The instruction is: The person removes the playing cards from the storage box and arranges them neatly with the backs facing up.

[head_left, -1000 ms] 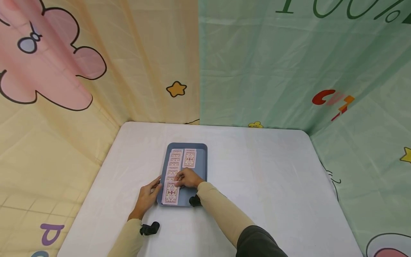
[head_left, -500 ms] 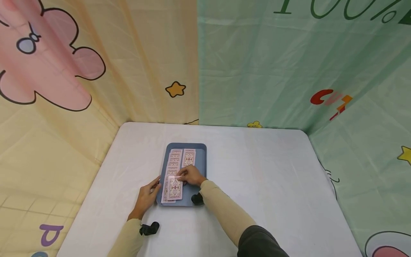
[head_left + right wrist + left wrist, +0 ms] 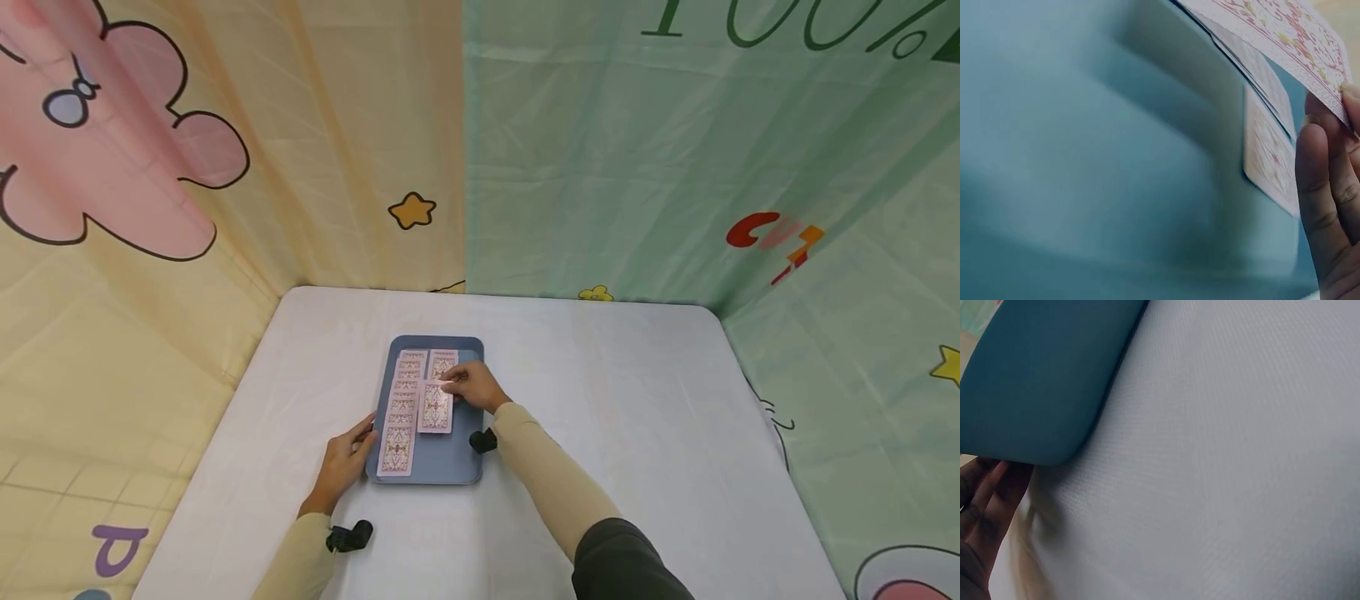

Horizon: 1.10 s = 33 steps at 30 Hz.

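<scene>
Pinched between my right hand's (image 3: pixel 476 386) thumb and fingers is a playing card (image 3: pixel 435 408), its red patterned back facing up. In the right wrist view this card (image 3: pixel 1291 37) is tilted above the tray. A column of several overlapping cards (image 3: pixel 397 450), backs up, runs down the left side of the blue tray (image 3: pixel 444 465). One more card (image 3: pixel 444 358) lies at the top of a second column, partly covered by the held one. My left hand (image 3: pixel 341 462) is at the tray's left edge; in the left wrist view its fingers (image 3: pixel 999 500) touch the rim, fairly straight.
The tray lies on a white-covered table (image 3: pixel 600 433). Printed curtains (image 3: pixel 585 167) hang behind the table and along both sides. A black wrist camera (image 3: pixel 349 536) sits on the left sleeve and another (image 3: pixel 482 441) on the right.
My right hand has drawn a card off the lower end of the left column and carried it up and right to the second column. The left hand has stayed at the tray's edge.
</scene>
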### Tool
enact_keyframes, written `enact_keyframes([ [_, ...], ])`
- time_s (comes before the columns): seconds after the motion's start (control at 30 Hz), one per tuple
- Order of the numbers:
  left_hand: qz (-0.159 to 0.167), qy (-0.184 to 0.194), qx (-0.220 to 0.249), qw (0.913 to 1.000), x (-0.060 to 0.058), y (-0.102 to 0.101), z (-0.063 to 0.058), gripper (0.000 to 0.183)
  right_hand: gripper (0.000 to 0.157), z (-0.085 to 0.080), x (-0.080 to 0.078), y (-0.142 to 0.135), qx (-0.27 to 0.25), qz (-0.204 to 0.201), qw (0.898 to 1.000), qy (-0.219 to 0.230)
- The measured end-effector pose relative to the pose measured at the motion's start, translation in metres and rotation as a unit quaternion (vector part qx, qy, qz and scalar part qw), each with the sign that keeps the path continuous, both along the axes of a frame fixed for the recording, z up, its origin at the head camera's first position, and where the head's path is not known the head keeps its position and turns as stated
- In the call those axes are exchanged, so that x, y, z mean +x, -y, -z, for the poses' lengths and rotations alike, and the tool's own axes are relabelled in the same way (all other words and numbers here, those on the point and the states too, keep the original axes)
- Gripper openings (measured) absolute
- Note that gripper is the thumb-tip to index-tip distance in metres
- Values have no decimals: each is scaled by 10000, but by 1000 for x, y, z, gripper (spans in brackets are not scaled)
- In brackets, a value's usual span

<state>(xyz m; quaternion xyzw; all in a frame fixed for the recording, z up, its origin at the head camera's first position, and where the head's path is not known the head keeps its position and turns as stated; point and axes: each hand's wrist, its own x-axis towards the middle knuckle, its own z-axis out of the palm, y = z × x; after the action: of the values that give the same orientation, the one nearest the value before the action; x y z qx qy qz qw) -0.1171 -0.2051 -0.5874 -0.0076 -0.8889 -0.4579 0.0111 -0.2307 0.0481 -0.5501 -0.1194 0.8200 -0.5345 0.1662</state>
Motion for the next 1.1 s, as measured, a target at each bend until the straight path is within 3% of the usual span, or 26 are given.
enact_keyframes([
  [0.23,-21,-25,-34,10000,0,-1,-1,40,18,-6,-21,-26,-5,435,9988,-234],
  [0.77,-66,-5,-93,9999,1,-3,-2,39,21,-18,-60,-79,-392,1481,9879,232],
  [1.1,-89,-75,-166,9998,2,-3,0,39,23,-12,-75,-101,-359,1869,9798,609],
])
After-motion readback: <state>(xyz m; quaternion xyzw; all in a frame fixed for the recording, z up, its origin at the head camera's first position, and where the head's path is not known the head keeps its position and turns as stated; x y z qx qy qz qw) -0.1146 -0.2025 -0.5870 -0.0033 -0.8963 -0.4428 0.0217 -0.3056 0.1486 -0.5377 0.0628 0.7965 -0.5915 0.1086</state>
